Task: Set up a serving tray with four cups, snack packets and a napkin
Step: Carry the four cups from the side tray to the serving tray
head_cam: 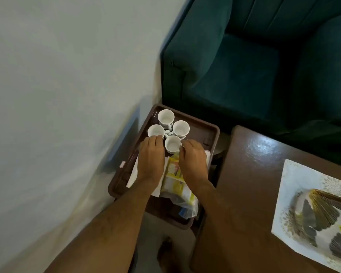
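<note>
A brown tray stands on a low stand beside the wall. Several white cups cluster at its far end: the far cup, the right cup, the left cup and the nearest cup. A white napkin lies under yellow snack packets at the near end. My left hand lies palm down, fingertips against the left cup's near side. My right hand curls its fingers at the nearest cup's right rim. Both forearms hide part of the napkin and packets.
A pale wall runs close on the left. A teal sofa fills the far right. A dark wooden table stands right of the tray, with a white patterned packet on it. A bare foot shows below.
</note>
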A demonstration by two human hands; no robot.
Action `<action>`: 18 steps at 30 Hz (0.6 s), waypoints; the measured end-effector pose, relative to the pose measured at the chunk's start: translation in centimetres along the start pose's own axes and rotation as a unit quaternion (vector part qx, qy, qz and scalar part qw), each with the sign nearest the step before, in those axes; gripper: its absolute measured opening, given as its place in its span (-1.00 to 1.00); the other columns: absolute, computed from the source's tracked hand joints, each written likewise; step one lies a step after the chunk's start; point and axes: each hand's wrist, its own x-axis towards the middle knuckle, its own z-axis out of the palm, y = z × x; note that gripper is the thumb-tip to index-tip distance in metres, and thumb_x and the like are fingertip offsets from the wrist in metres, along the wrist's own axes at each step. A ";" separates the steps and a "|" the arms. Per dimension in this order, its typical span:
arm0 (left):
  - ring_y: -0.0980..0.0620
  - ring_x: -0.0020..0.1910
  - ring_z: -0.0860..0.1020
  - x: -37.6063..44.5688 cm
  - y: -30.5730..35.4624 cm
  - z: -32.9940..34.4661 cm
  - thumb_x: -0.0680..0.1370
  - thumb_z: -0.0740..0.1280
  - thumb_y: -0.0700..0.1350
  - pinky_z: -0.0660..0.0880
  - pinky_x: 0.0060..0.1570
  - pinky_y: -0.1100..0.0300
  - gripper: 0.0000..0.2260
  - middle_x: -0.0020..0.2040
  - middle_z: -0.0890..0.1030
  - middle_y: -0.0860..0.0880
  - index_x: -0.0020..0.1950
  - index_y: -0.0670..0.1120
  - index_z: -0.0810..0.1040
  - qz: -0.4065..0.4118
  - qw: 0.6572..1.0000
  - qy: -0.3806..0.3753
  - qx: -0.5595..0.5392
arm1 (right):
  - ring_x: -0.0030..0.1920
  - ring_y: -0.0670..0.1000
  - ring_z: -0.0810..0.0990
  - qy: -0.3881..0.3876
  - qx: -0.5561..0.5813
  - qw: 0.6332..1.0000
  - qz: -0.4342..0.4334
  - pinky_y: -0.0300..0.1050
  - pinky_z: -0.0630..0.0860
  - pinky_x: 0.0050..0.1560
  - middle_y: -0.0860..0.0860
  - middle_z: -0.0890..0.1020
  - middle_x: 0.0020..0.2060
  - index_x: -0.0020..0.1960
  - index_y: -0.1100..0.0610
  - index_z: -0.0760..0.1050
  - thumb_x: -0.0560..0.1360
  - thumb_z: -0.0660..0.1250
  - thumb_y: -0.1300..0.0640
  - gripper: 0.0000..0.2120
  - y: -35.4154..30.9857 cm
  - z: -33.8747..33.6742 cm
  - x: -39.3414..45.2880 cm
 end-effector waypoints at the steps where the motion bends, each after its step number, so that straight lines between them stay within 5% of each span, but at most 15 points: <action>1: -0.15 0.33 0.57 0.7 -0.2 0.3 0.67 0.36 -0.18 0.49 0.41 0.01 -0.67 0.35 0.62 -0.20 0.44 -0.21 0.52 0.008 1.000 0.001 -0.008 | 0.03 0.17 0.61 0.000 0.004 1.000 0.002 0.15 0.56 0.12 0.17 0.69 0.03 0.14 0.25 0.66 0.63 0.30 0.30 -0.82 0.1 0.4 0.5; 9: -0.09 0.28 0.54 5.9 -1.0 2.1 0.65 0.39 -0.07 0.52 0.29 0.12 -0.73 0.28 0.62 -0.14 0.29 -0.17 0.62 0.028 0.997 0.000 -0.069 | 0.09 0.20 0.58 -0.018 -0.005 1.000 0.018 0.10 0.54 0.13 0.17 0.67 0.03 0.11 0.23 0.71 0.54 0.41 0.26 -0.82 -0.1 3.4 2.9; 18: -0.14 0.37 0.51 7.2 -2.4 4.2 0.69 0.34 -0.08 0.45 0.42 0.04 -0.66 0.35 0.60 -0.18 0.42 -0.18 0.56 0.067 0.994 -0.027 -0.083 | 0.16 0.23 0.54 -0.081 -0.080 0.994 -0.004 0.13 0.47 0.22 0.17 0.66 0.12 0.13 0.22 0.71 0.43 0.49 0.24 -0.73 -0.5 5.2 2.8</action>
